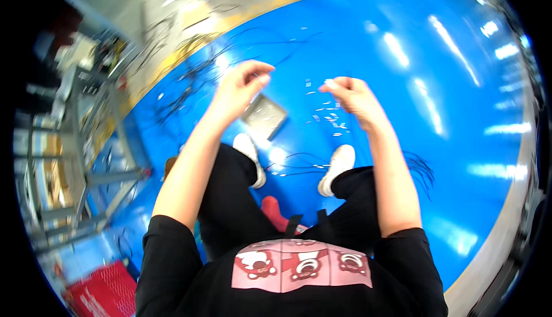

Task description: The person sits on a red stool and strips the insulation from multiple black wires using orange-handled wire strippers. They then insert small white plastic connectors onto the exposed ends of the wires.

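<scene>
Raised over the floor, my left hand (240, 90) has curved fingers, and a narrow gap shows between thumb and forefinger. I see nothing held in it, though it is somewhat blurred. To its right, my right hand (357, 100) is closed in a pinch. A tiny whitish spot shows at its fingertips, too small to name. The two hands are apart. Below and beside my left hand lies a shallow grey-beige tray (270, 123), partly hidden by that hand. Several small white pieces (334, 119) are scattered on the blue floor between the tray and my right hand.
Dark thin cables (187, 81) lie in a tangle on the floor at the far left, and more cables (421, 170) lie at the right. A grey metal rack (109, 176) stands at the left. Near it is a red crate (103, 291). My white shoes (339, 167) flank the floor ahead.
</scene>
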The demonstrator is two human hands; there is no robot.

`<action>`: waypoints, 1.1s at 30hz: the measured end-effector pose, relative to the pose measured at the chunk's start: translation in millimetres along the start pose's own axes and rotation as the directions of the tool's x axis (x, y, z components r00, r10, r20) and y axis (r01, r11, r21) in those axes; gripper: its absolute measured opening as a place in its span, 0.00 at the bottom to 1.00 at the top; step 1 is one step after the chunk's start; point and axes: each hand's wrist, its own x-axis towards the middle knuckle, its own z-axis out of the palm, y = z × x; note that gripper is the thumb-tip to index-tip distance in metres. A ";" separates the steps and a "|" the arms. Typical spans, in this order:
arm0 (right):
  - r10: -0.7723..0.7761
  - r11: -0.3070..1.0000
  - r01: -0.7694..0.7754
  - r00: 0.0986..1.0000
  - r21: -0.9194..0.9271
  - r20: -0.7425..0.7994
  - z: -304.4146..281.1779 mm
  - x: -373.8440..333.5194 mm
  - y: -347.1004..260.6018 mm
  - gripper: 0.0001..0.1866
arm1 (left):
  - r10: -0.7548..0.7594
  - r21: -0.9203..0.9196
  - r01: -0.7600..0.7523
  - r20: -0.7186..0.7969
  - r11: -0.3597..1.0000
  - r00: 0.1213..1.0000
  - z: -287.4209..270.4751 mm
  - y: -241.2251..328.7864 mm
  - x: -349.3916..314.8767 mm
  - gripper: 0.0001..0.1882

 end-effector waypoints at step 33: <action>-0.124 0.983 0.156 0.955 0.101 -0.270 -25.7 -12.1 4.7 0.11 | -0.164 -0.502 0.264 0.235 0.823 0.958 109.3 24.9 55.2 0.13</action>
